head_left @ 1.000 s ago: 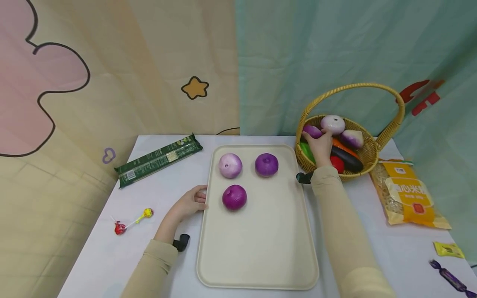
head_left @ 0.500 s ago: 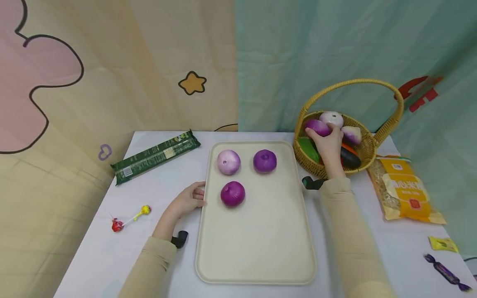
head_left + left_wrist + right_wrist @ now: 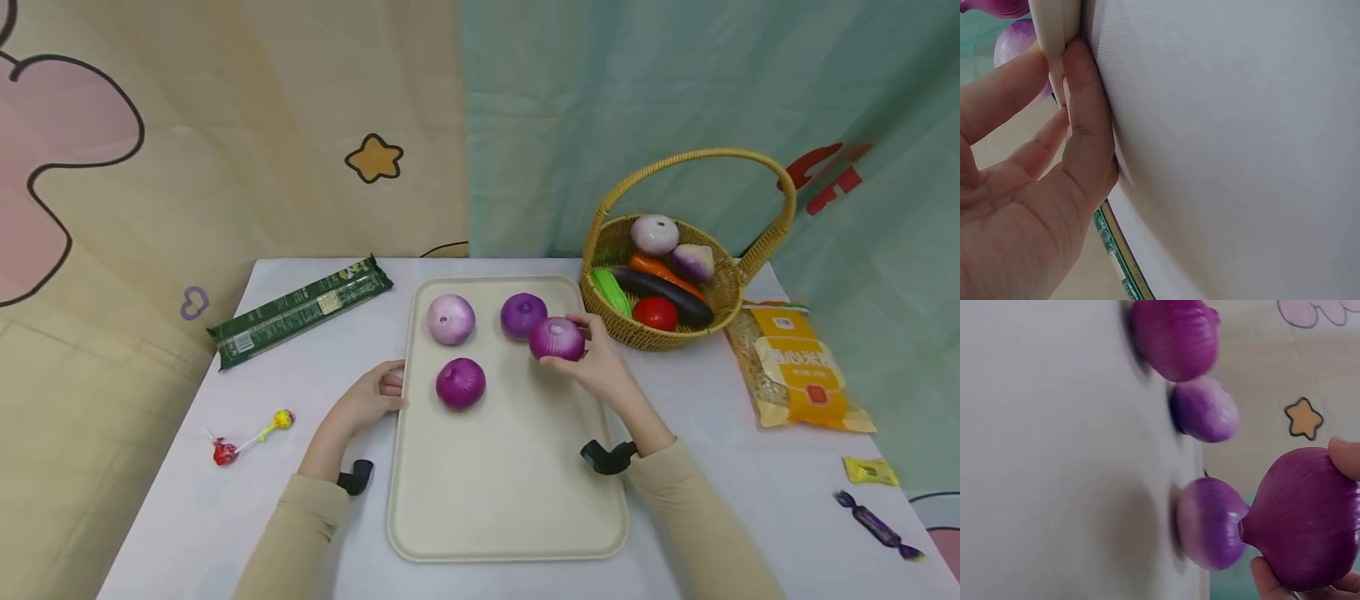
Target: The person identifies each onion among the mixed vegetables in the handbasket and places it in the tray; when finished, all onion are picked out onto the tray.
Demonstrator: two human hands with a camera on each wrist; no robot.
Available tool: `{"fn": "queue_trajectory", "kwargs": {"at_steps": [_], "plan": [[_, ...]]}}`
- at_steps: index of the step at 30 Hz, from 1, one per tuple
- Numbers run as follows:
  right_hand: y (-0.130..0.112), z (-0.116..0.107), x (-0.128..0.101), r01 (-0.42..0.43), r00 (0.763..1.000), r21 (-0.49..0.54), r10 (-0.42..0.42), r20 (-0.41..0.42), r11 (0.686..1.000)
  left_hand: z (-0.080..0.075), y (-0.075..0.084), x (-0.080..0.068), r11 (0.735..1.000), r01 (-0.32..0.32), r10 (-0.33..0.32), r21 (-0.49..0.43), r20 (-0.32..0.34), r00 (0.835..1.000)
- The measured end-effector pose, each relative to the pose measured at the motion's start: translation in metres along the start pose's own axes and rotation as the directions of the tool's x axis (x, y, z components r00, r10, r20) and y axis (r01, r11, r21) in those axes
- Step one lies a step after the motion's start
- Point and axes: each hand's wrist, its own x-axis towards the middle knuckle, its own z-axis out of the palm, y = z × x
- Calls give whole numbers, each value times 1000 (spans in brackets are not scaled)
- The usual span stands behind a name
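Our right hand [image 3: 600, 371] has come back from the woven basket [image 3: 738, 287] at right of frame, its fingers now curled round a smooth, round purple onion [image 3: 557, 338] above the cream tray [image 3: 510, 492], which we judge needs setting down beside the three there, while our left hand [image 3: 367, 400] pinches the rim.

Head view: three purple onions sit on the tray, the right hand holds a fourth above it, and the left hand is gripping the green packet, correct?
Not quite. The left hand holds the tray by its left edge, not the green packet; the head and left wrist views show it. Three onions do sit there, and the right hand holds the fourth onion.
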Motion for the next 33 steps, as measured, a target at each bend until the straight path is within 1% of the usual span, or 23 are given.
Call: {"fn": "queue_trajectory", "kwargs": {"at_steps": [3,7,14,17,22,28,33], "plan": [[11,17,-2,-13,998,-26,14,55,1000,-1,-1,-1,1000,-13,13,1,1,1000],[21,30,-3,-23,997,-37,26,79,999,-2,-1,0,1000,-10,10,2,7,1000],[26,41,-3,83,989,-70,-74,125,994,-1,-1,0,1000,-1,1,-4,1,1000],[26,43,-4,96,987,-121,-78,141,988,0,-1,-1,1000,-3,3,-12,3,1000],[27,44,-5,82,988,-184,-56,141,979,1,1,-1,1000,0,0,-10,3,1000],[27,41,-5,64,989,-166,-40,143,984,0,2,-1,1000,6,-6,-15,5,1000],[23,29,-8,49,986,-131,-28,163,990,0,0,-1,1000,3,-3,-9,7,1000]]}}
